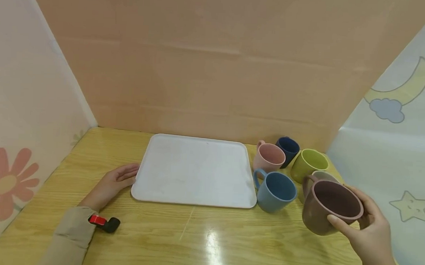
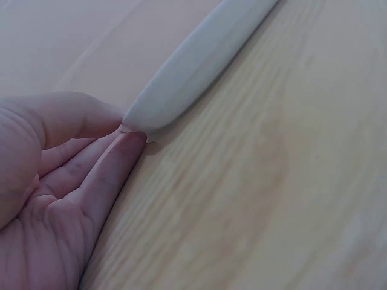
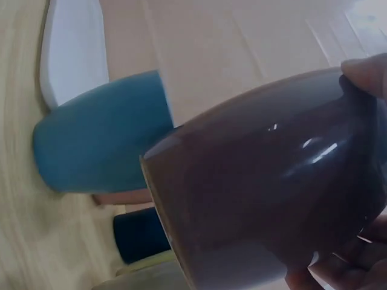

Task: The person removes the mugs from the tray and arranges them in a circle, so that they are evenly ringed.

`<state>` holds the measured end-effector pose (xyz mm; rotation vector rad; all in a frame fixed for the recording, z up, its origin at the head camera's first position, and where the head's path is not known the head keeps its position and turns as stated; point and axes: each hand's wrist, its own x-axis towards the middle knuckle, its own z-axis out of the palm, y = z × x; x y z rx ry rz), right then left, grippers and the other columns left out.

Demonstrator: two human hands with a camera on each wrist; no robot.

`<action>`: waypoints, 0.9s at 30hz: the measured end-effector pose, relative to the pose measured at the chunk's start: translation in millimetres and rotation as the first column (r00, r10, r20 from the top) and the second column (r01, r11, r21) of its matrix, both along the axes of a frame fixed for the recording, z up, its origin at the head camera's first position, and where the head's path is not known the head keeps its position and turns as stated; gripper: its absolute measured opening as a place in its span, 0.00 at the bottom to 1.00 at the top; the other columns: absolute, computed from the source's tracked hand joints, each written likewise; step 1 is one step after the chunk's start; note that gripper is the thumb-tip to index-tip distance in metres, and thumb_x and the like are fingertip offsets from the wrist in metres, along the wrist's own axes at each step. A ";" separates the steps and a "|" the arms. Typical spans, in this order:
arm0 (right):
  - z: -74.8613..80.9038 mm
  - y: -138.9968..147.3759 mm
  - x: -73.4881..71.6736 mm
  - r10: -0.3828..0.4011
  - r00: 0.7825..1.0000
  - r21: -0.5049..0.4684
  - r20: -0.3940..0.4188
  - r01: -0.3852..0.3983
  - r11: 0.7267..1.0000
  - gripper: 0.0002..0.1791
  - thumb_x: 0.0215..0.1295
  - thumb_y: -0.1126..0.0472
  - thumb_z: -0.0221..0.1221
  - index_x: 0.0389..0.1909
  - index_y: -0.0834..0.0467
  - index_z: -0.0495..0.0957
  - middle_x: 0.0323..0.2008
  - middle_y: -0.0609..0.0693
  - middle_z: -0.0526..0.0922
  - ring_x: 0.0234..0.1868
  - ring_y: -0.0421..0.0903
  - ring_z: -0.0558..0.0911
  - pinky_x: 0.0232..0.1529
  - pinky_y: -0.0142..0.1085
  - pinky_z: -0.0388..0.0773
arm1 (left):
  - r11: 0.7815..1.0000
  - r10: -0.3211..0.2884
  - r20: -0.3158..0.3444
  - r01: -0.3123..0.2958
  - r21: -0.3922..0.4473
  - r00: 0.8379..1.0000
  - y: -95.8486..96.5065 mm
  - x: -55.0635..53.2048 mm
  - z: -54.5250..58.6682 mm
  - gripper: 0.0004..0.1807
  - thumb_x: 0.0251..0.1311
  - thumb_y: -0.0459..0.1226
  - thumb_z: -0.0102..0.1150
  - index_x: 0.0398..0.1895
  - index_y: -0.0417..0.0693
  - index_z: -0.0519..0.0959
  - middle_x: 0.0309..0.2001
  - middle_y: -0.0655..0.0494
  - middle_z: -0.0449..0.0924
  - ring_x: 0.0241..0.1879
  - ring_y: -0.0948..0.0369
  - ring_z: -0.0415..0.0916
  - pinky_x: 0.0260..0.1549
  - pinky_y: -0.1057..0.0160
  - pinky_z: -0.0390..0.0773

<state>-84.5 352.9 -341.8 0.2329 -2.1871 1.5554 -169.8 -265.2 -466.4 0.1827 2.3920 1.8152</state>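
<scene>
My right hand (image 1: 373, 230) grips a brown mug (image 1: 317, 214) by its right side, near the rim, with its handle facing away to the left. In the right wrist view the same mug (image 3: 260, 181) fills much of the picture, clear of the table. At the left edge of the white tray (image 1: 196, 171), my left hand (image 1: 112, 185) pinches the rim (image 2: 181, 78) between thumb and fingertips. Close to the brown mug stands a blue mug (image 1: 271, 200), beside the tray's right corner. A pale mug (image 1: 324, 176) is mostly hidden behind the brown one.
Behind the blue mug stand a pink mug (image 1: 264, 164), a navy mug (image 1: 290, 151) and a green mug (image 1: 300, 170). All are on the wooden table (image 1: 151, 236) to the tray's right. Papered walls enclose the back, left and right.
</scene>
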 end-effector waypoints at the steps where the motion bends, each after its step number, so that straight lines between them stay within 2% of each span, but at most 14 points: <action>1: -2.0 2.4 -0.6 -0.033 0.999 0.038 0.018 0.032 0.999 0.45 0.49 0.88 0.64 0.71 0.64 0.68 0.59 0.42 0.78 0.55 0.32 0.78 0.50 0.17 0.72 | 1.000 -0.002 0.001 0.002 0.002 1.000 0.1 0.1 0.2 0.36 0.73 0.44 0.58 0.78 0.39 0.59 0.73 0.38 0.64 0.65 0.72 0.66 0.54 0.80 0.69; 2: -3.9 4.6 -1.0 -0.068 0.997 0.081 0.037 0.065 0.995 0.45 0.50 0.86 0.66 0.71 0.62 0.69 0.58 0.39 0.78 0.55 0.30 0.78 0.50 0.16 0.71 | 1.000 -0.003 0.001 0.003 0.003 1.000 0.1 0.0 0.3 0.36 0.73 0.44 0.58 0.78 0.39 0.59 0.73 0.38 0.64 0.66 0.72 0.66 0.54 0.80 0.69; 4: -9.1 9.2 -2.0 -0.082 0.994 0.117 0.065 0.074 0.990 0.45 0.51 0.85 0.66 0.72 0.59 0.68 0.59 0.37 0.77 0.55 0.27 0.77 0.50 0.16 0.72 | 1.000 -0.003 0.001 0.003 0.002 1.000 0.1 0.1 0.6 0.37 0.73 0.44 0.58 0.78 0.39 0.58 0.73 0.38 0.64 0.67 0.69 0.66 0.54 0.80 0.69; 7: -18.8 14.8 -3.7 -0.060 0.993 0.145 0.106 0.044 0.988 0.46 0.52 0.83 0.68 0.73 0.57 0.68 0.61 0.34 0.76 0.56 0.25 0.76 0.51 0.16 0.73 | 1.000 0.001 0.004 0.000 -0.003 1.000 0.2 0.7 1.3 0.37 0.73 0.44 0.58 0.78 0.39 0.58 0.73 0.38 0.64 0.69 0.62 0.65 0.54 0.80 0.69; 10: -28.6 18.5 -4.7 -0.010 0.988 0.118 0.156 -0.009 0.993 0.46 0.53 0.83 0.68 0.73 0.56 0.67 0.61 0.34 0.75 0.56 0.24 0.76 0.50 0.17 0.74 | 1.000 0.001 0.005 0.000 -0.003 1.000 0.1 1.0 1.5 0.36 0.73 0.44 0.58 0.78 0.40 0.59 0.73 0.39 0.64 0.71 0.58 0.64 0.54 0.80 0.69; 13: -37.1 20.0 -6.0 0.016 0.983 0.107 0.182 -0.036 0.994 0.46 0.53 0.82 0.68 0.73 0.55 0.67 0.61 0.34 0.74 0.56 0.25 0.75 0.51 0.18 0.74 | 1.000 -0.003 0.001 0.003 0.006 1.000 0.8 0.5 1.3 0.36 0.73 0.43 0.58 0.78 0.39 0.59 0.73 0.38 0.64 0.70 0.62 0.65 0.54 0.80 0.69; 17: -45.5 18.6 -9.5 0.066 0.978 0.031 0.200 -0.074 0.997 0.46 0.52 0.83 0.68 0.72 0.56 0.67 0.61 0.36 0.74 0.57 0.27 0.75 0.51 0.20 0.75 | 1.000 -0.005 -0.005 0.005 0.019 1.000 0.7 -0.8 0.5 0.36 0.74 0.43 0.58 0.78 0.38 0.59 0.73 0.37 0.64 0.66 0.72 0.66 0.55 0.80 0.69; 20: -50.7 16.7 -11.7 0.056 0.974 0.015 0.217 -0.060 0.998 0.45 0.52 0.82 0.69 0.72 0.56 0.67 0.60 0.35 0.75 0.56 0.26 0.76 0.50 0.20 0.76 | 1.000 -0.004 -0.004 0.004 0.018 1.000 0.3 -0.3 0.7 0.36 0.73 0.43 0.58 0.78 0.38 0.59 0.73 0.37 0.64 0.64 0.74 0.66 0.55 0.80 0.69; 23: -55.7 16.3 -12.8 0.010 0.970 0.043 0.244 -0.021 0.999 0.45 0.53 0.80 0.70 0.72 0.54 0.67 0.58 0.31 0.76 0.55 0.24 0.75 0.47 0.18 0.76 | 1.000 -0.002 -0.002 0.002 0.007 1.000 0.1 0.5 0.9 0.36 0.73 0.43 0.58 0.78 0.38 0.59 0.73 0.37 0.64 0.64 0.75 0.67 0.54 0.80 0.69; 27: -61.6 17.9 -14.0 0.007 0.963 0.036 0.268 -0.017 0.999 0.45 0.54 0.79 0.70 0.72 0.54 0.66 0.58 0.29 0.76 0.55 0.23 0.75 0.45 0.19 0.76 | 1.000 -0.001 -0.006 0.001 -0.001 1.000 0.1 1.0 0.9 0.36 0.73 0.44 0.58 0.78 0.38 0.59 0.73 0.38 0.64 0.63 0.76 0.67 0.54 0.81 0.68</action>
